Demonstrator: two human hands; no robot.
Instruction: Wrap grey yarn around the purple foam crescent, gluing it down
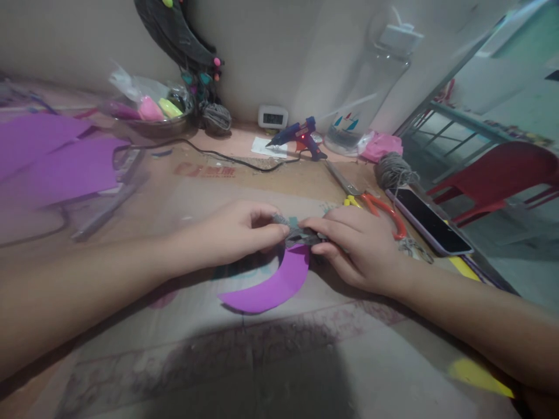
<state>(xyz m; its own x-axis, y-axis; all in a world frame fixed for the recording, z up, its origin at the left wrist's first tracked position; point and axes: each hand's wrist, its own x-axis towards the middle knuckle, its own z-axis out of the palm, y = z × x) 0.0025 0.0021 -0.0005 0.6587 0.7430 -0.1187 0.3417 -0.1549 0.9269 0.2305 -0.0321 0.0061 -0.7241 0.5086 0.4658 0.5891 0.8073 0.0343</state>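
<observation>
A purple crescent-shaped piece (273,289), seemingly foam or paper, curves down toward me with its free tip pointing left. Grey yarn (301,235) covers its upper part. My left hand (236,235) pinches the yarn-covered end from the left, thumb and fingers together. From the right, my right hand (364,247) grips the same yarn-covered part between thumb and fingers. The fingers hide some of the wrapping. Close beyond my right hand lie scissors (384,212) with orange and yellow handles.
A glue gun (301,138) with a lit red light lies at the back, its cord running left. Purple sheets (74,157) cover the left. A phone (430,221), yarn ball (395,170) and tall bottle (367,99) stand right. A bowl (152,127) holds bright clay-like lumps.
</observation>
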